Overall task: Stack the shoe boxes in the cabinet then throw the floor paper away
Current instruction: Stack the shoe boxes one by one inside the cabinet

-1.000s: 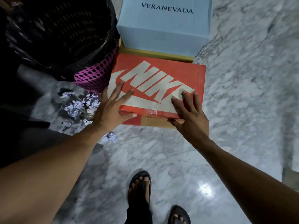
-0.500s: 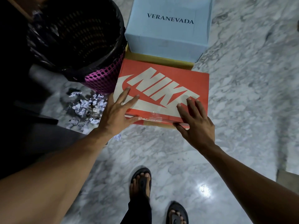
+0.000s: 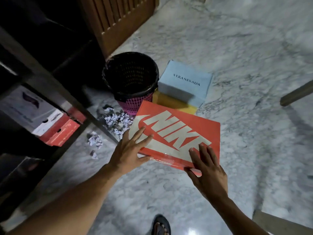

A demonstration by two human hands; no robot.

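Note:
An orange Nike shoe box (image 3: 179, 131) is lifted off the floor, tilted, held at its near edge by both hands. My left hand (image 3: 130, 150) grips its near left corner, fingers on the lid. My right hand (image 3: 206, 168) grips its near right corner. A light blue Veranevada box (image 3: 184, 82) rests on a yellow box (image 3: 169, 100) on the marble floor. Crumpled paper balls (image 3: 116, 121) lie on the floor beside a black-lined pink bin (image 3: 130, 80). The dark cabinet (image 3: 39, 77) at the left holds a white and red shoe box (image 3: 49, 122) on a shelf.
A brown slatted wooden door (image 3: 116, 19) stands behind the bin. Wooden furniture legs (image 3: 296, 94) reach in from the right. My sandalled foot (image 3: 160, 226) is at the bottom edge. Open marble floor spreads to the right.
Both hands have raised the Nike box off the stack and toward me. The view has pulled back and up, bringing the cabinet shelves and door into sight.

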